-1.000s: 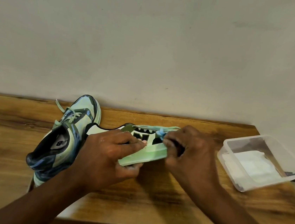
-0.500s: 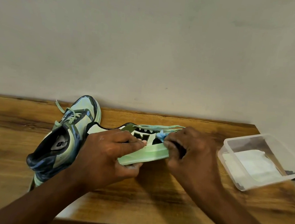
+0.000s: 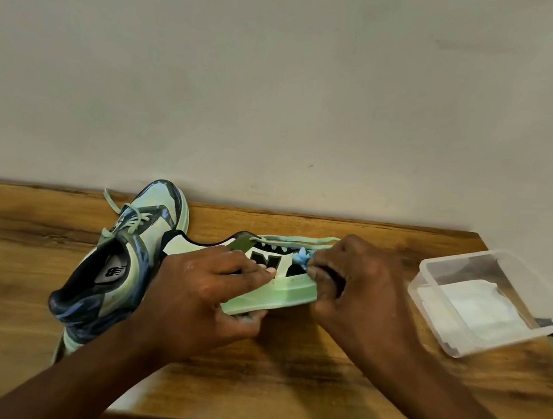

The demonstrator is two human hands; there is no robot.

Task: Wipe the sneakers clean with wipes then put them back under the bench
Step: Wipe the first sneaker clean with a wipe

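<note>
Wood-grain surface, brown with dark streaks, set against a plain matte wall. Held sneaker is tipped on its side above the surface: smooth mint-green sole, cream and black side panel, pale green laces. Left hand grips it mid-length, fingers curled over the side panel, thumb under the sole. Right hand sits at the toe end, fingers curled tight, pinching a crumpled light-blue wipe against the upper by the laces. Large black block letter "N" on the side panel, partly covered by fingers. Second sneaker rests on the surface to the left, toe toward the wall, just beside the held one: blue-grey and mint panels, dark padded collar, green laces; a New Balance logo shows on the insole. Clear rectangular plastic container sits on the right of the surface, well apart from the hands, with flat white folded wipes inside.
</note>
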